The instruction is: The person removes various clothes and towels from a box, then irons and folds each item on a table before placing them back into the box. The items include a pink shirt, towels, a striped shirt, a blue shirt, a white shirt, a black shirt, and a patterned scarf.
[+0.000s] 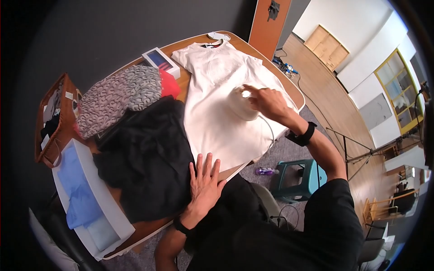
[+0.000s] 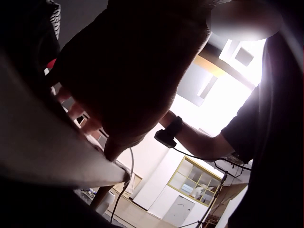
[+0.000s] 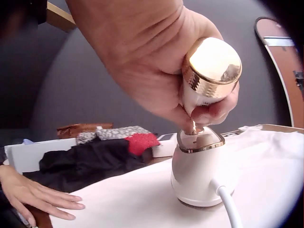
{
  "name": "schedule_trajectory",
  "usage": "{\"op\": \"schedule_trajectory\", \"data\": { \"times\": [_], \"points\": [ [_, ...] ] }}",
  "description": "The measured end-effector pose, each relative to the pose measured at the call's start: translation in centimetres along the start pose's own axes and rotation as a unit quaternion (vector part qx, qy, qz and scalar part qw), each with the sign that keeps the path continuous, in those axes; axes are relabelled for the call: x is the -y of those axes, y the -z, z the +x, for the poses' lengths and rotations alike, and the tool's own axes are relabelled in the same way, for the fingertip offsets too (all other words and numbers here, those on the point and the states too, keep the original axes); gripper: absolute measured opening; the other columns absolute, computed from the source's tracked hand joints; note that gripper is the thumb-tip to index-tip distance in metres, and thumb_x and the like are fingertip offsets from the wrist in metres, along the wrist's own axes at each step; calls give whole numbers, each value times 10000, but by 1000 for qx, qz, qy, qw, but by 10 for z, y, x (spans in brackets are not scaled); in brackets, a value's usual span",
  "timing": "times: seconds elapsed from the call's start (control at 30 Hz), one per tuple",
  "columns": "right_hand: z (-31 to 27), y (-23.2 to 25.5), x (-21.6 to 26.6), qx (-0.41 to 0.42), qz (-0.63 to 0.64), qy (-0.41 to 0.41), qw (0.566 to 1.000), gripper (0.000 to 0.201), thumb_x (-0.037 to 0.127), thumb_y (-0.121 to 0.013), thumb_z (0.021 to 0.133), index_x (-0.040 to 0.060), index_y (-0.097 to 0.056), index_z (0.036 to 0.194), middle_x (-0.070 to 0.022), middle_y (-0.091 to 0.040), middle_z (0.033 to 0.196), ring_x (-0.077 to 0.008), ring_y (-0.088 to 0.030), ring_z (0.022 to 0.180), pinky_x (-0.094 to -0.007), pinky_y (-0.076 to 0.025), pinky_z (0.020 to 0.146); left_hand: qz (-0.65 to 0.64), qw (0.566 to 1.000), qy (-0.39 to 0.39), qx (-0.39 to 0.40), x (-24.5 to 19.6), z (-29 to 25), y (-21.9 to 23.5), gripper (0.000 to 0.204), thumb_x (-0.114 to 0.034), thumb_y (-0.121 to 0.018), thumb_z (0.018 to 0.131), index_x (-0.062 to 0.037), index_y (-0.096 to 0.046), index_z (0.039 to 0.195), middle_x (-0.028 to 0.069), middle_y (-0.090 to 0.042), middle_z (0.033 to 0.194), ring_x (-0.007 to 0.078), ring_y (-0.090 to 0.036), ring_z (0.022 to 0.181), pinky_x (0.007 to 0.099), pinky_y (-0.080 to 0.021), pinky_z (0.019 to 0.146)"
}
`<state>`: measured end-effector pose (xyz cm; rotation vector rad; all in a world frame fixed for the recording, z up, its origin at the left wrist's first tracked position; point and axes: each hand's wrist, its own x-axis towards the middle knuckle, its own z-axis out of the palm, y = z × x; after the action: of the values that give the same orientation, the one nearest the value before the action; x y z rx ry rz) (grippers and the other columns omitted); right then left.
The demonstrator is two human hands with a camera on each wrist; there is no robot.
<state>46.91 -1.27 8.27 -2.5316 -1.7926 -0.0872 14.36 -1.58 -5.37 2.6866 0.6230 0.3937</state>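
A white T-shirt (image 1: 212, 140) lies spread over the right part of the table, neckline at the far end. My right hand (image 1: 270, 106) grips the handle of a white handheld steam iron (image 1: 243, 110) with gold trim. In the right wrist view the iron's base (image 3: 195, 175) stands on the shirt, fingers wrapped below its gold end cap (image 3: 213, 59). Its white cord trails off toward the table's near side. My left hand (image 1: 205, 187) rests palm down at the shirt's hem, fingers straight, beside black clothing (image 1: 149, 158). The left wrist view shows that hand dark, from below.
A patterned grey bundle (image 1: 120, 97) and a small white box (image 1: 161, 62) lie beyond the black clothing. Left of it are a white box (image 1: 95, 180) of blue fabric and a brown basket (image 1: 63, 122). A teal stool (image 1: 296, 180) stands on the floor at right.
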Motion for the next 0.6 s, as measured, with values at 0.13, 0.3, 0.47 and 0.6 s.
{"op": "schedule_trajectory", "data": {
  "times": [0.13, 0.3, 0.47, 0.6],
  "points": [
    [-3, -14, 53, 47, -26, 97, 994, 535, 259, -603, 968, 229, -534, 1498, -177, -733, 826, -366, -724, 752, -475, -557, 663, 57, 995, -14, 86, -1, 9, 25, 638, -320, -766, 888, -12, -553, 1404, 202, -434, 1520, 433, -372, 1425, 642, -309, 1167],
    [-15, -31, 61, 19, 23, 114, 993, 502, 319, -619, 989, 196, -552, 1470, -178, -714, 783, -375, -709, 708, -479, -540, 634, 134, 971, -41, 192, 9, 40, 36, 319, -245, -711, 903, -9, -702, 1117, 193, -625, 1251, 370, -640, 1097, 603, -458, 1025],
    [-43, -15, 41, 87, 34, 62, 994, 642, 454, -727, 905, 173, -551, 1455, -178, -732, 822, -376, -723, 753, -473, -550, 665, 155, 973, -76, 153, 34, 99, 39, 89, -128, -714, 809, -79, -730, 881, 145, -731, 815, 343, -745, 798, 447, -565, 710],
    [-67, -18, -9, 91, 8, 20, 996, 645, 471, -768, 853, 153, -598, 1387, -170, -740, 832, -363, -734, 778, -479, -558, 692, 175, 972, -55, 145, 33, 102, 41, 174, -159, -763, 759, -86, -724, 912, 126, -737, 793, 317, -747, 795, 414, -552, 685]
  ]
}}
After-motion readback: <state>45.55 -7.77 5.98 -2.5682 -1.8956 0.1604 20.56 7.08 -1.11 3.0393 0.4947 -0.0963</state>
